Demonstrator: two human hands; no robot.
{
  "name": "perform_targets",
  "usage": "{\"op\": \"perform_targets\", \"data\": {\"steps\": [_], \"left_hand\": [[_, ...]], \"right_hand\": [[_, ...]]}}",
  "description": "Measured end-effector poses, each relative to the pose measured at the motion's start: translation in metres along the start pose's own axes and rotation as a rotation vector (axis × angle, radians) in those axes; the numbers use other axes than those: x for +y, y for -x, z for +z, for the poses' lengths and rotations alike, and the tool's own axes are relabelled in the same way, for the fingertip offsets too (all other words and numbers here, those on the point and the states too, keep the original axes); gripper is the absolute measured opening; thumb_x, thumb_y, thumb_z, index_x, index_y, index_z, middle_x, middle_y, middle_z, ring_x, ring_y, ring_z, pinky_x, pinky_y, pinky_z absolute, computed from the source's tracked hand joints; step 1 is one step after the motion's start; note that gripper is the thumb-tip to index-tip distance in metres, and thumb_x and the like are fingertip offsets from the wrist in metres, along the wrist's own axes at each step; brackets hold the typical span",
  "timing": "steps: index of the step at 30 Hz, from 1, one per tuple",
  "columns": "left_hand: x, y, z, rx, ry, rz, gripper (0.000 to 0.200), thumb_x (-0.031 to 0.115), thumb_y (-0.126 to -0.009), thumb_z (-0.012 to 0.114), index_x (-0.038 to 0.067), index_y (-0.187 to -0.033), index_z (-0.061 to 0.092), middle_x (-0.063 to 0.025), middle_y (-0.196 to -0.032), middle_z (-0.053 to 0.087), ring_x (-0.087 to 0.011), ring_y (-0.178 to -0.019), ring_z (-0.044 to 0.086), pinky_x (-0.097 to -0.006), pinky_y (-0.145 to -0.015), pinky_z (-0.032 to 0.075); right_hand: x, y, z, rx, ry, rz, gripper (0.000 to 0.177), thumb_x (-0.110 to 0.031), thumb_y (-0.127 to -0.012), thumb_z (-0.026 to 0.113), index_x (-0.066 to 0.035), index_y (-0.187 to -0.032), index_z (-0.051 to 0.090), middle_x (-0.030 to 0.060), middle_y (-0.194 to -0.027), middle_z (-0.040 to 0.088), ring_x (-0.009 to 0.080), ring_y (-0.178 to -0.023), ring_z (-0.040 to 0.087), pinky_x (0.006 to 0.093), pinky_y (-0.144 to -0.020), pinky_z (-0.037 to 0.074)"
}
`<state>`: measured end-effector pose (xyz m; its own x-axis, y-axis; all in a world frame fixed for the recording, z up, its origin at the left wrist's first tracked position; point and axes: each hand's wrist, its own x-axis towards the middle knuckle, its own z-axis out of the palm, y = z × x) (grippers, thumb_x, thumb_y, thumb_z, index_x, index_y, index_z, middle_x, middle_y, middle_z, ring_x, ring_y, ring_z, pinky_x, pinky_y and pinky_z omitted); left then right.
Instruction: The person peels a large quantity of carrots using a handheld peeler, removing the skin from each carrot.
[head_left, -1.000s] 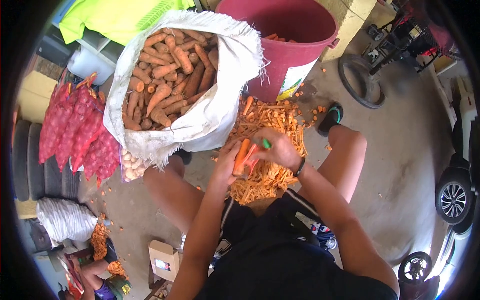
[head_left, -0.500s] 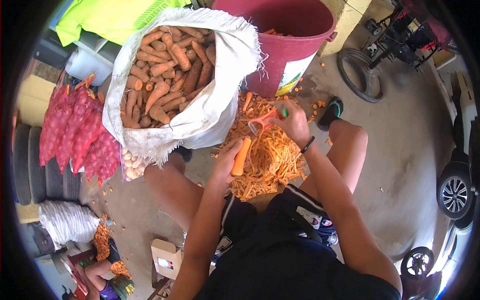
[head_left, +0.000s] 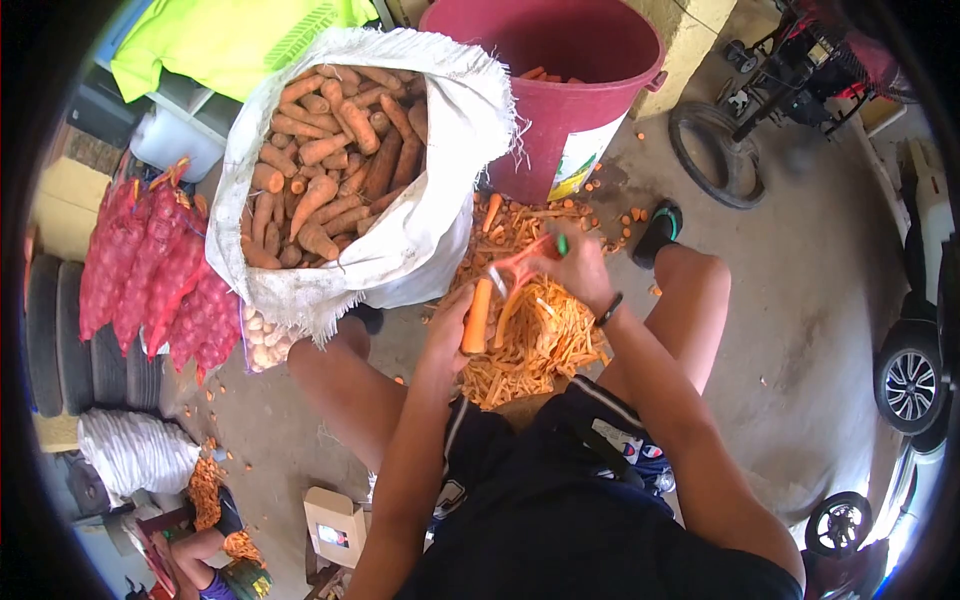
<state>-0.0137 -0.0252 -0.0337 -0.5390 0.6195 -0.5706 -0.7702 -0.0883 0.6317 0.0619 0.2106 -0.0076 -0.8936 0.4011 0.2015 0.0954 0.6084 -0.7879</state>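
My left hand point(head_left: 449, 325) is closed round a peeled, bright orange carrot point(head_left: 477, 318), held upright over the pile. In my right hand point(head_left: 583, 268) is an orange peeler point(head_left: 518, 268), its blade end just above the carrot's top and seemingly apart from it. A small green bit shows by my right fingers. Below both hands a heap of carrot peelings point(head_left: 545, 345) lies between my legs. A white woven sack point(head_left: 420, 245) full of unpeeled carrots point(head_left: 325, 170) stands ahead on the left. Beside it a dark red bin point(head_left: 520, 135) has some orange carrots inside.
Red mesh bags of onions point(head_left: 150, 260) and a bag of pale bulbs point(head_left: 262, 340) stand left. Tyres point(head_left: 75, 340) line the wall. Another person's leg point(head_left: 195, 550) shows at lower left. A loose tyre point(head_left: 690, 150) lies right of the bin; a car wheel point(head_left: 910, 385) is far right.
My right hand with the peeler has moved slightly down and left, nearer the carrot. The left hand still holds the carrot, now a little more upright.
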Motion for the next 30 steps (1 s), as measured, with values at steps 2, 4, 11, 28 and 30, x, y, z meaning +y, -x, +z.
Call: {"op": "perform_targets", "data": {"steps": [2, 4, 11, 28, 30], "left_hand": [[-0.001, -0.004, 0.001, -0.019, 0.035, 0.012, 0.031, 0.028, -0.107, 0.050, 0.004, -0.125, 0.058, -0.0069, -0.098, 0.066, -0.0145, -0.081, 0.065, -0.0295, -0.067, 0.057], [0.003, 0.002, 0.018, 0.042, 0.017, 0.040, 0.030, 0.029, -0.107, 0.051, 0.005, -0.124, 0.058, -0.0071, -0.095, 0.065, -0.0146, -0.078, 0.063, -0.0293, -0.065, 0.056], [-0.005, 0.001, -0.004, -0.055, -0.008, -0.018, 0.031, 0.029, -0.106, 0.052, 0.004, -0.124, 0.058, -0.0077, -0.098, 0.065, -0.0173, -0.083, 0.067, -0.0339, -0.067, 0.057], [0.005, 0.006, 0.023, 0.025, 0.013, 0.063, 0.032, 0.028, -0.106, 0.053, 0.002, -0.124, 0.060, -0.0065, -0.091, 0.065, -0.0133, -0.075, 0.064, -0.0264, -0.062, 0.054], [0.004, 0.008, 0.024, 0.022, -0.006, 0.087, 0.032, 0.028, -0.106, 0.053, 0.003, -0.124, 0.061, -0.0060, -0.092, 0.066, -0.0126, -0.076, 0.064, -0.0258, -0.063, 0.054]], "right_hand": [[-0.012, 0.018, 0.010, -0.085, -0.154, -0.130, 0.052, -0.025, -0.069, 0.091, -0.006, -0.112, 0.068, 0.0103, -0.091, 0.067, 0.0244, -0.079, 0.068, 0.0368, -0.070, 0.055], [-0.019, 0.025, 0.015, -0.152, -0.128, -0.252, 0.051, -0.024, -0.070, 0.091, -0.006, -0.112, 0.068, 0.0102, -0.092, 0.067, 0.0229, -0.078, 0.068, 0.0362, -0.068, 0.056], [0.007, -0.010, -0.011, 0.075, 0.044, -0.071, 0.055, -0.027, -0.068, 0.092, -0.004, -0.112, 0.068, 0.0116, -0.091, 0.069, 0.0235, -0.073, 0.068, 0.0355, -0.067, 0.057], [-0.022, 0.018, 0.007, -0.098, -0.123, -0.228, 0.049, -0.023, -0.068, 0.092, -0.002, -0.105, 0.068, 0.0115, -0.096, 0.068, 0.0228, -0.080, 0.067, 0.0358, -0.072, 0.055], [-0.033, 0.028, 0.016, -0.176, -0.147, -0.370, 0.048, -0.021, -0.068, 0.092, -0.002, -0.104, 0.067, 0.0107, -0.095, 0.068, 0.0219, -0.079, 0.066, 0.0353, -0.071, 0.055]]}}
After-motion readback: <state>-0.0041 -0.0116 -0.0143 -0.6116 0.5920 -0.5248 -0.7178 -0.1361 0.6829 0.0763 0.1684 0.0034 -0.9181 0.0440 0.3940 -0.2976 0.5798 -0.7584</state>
